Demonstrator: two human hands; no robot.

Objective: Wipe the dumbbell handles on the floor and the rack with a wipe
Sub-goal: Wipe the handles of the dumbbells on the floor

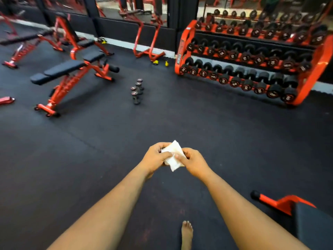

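Both hands, the left hand (pixel 156 156) and the right hand (pixel 193 162), pinch the white wipe (pixel 173 156) in their grip, getting it ready; next comes walking to the small dumbbells (pixel 137 91) on the floor (pixel 90 150), far from the rack (pixel 306 76).

Red-framed benches (pixel 72 73) stand left; blurred, perhaps mirrors (pixel 131 9) behind.

- wipe (pixel 172 156) sits between my left hand (pixel 155 157) and right hand (pixel 192 162), both out in front of me
- floor dumbbells (pixel 137 91) ahead, in a short row running away from me
- rack (pixel 252 62) ahead to the right, three tiers of dumbbells on it
- benches (pixel 72 73) left of the floor dumbbells
- my foot (pixel 186 234) on the floor (pixel 81 159) below my right arm
- another bench (pixel 306 219) close on my right
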